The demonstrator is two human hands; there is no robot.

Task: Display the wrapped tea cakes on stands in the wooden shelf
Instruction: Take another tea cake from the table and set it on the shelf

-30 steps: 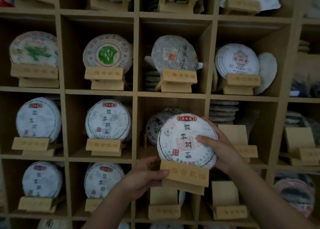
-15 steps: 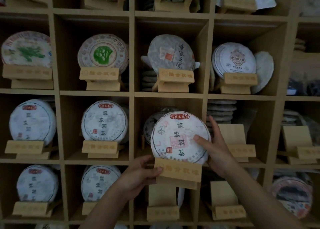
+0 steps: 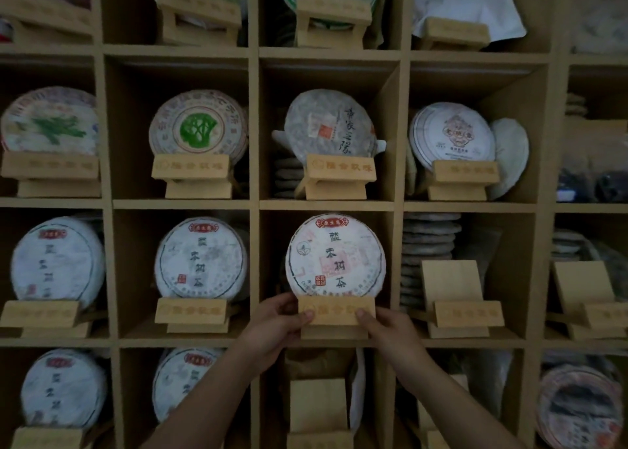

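**A:** Where does the tea cake (image 3: 335, 256) sit right now?

**B:** Upright on its stand (image 3: 337, 316), inside the third compartment of the middle row of the wooden shelf (image 3: 254, 203). The printed face looks out at us, and the round edge rests behind the stand's front lip.

**A:** And the hands?

**B:** The left hand (image 3: 279, 322) pinches the left end of the stand's front plate, thumb on the face, fingers curled behind. The right hand (image 3: 384, 326) does the same at the right end. Both are closed on the stand, neither touches the cake itself.

**A:** So which way does the stand lie from them?

**B:** Directly between them, its long axis running left to right, parallel to the shelf edge. Both hands are equally near, so I judge any squaring-up is a two-handed nudge.

**A:** Room to move?

**B:** Tight sideways: the compartment's uprights stand near each side of the cake. There is open space above. The base appears to sit at the board's front edge, so pushing back looks safest.
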